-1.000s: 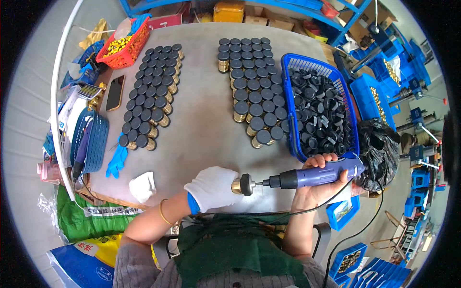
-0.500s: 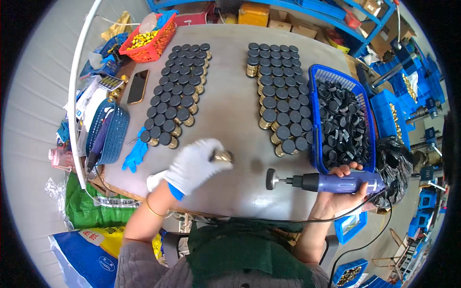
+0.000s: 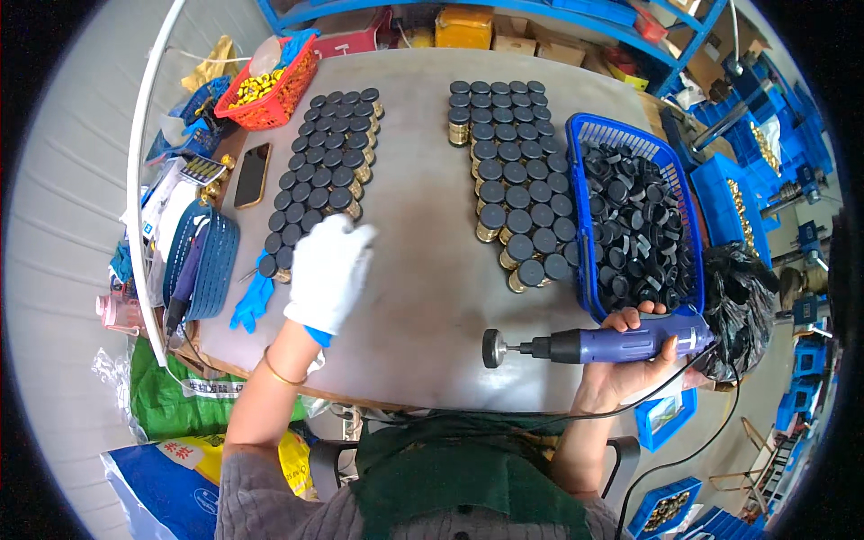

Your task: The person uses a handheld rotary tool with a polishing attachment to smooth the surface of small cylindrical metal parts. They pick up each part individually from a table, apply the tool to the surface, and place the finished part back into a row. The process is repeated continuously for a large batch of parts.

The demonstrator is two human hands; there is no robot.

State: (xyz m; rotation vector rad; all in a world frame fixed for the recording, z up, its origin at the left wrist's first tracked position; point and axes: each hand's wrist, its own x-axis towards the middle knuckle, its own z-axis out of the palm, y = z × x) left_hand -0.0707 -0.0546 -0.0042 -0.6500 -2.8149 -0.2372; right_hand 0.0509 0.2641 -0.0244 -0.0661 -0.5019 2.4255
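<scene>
My left hand (image 3: 331,274), in a white glove, reaches over the near right edge of the left block of black-capped brass cylinders (image 3: 319,174). Its fingers curl downward, and the glove hides whatever they hold. Bare-skinned, my right hand (image 3: 630,360) wraps round a purple electric screwdriver (image 3: 643,340) above the table's near right part. The tool lies sideways, and its shaft ends in a round dark disc (image 3: 493,348) pointing left. A second block of capped cylinders (image 3: 515,171) stands upright to the right of the bare tabletop strip.
A blue basket (image 3: 583,229) of loose black caps borders the right block. At left are a phone (image 3: 253,175), a blue glove (image 3: 252,302), a teal basket (image 3: 216,265) with another purple tool and a red basket (image 3: 292,94). The screwdriver's black cable (image 3: 670,389) hangs near my right forearm.
My left hand has moved left and away from me, from the table's middle to the left block, where the brass cylinder it held is hidden. The screwdriver has shifted slightly left in view.
</scene>
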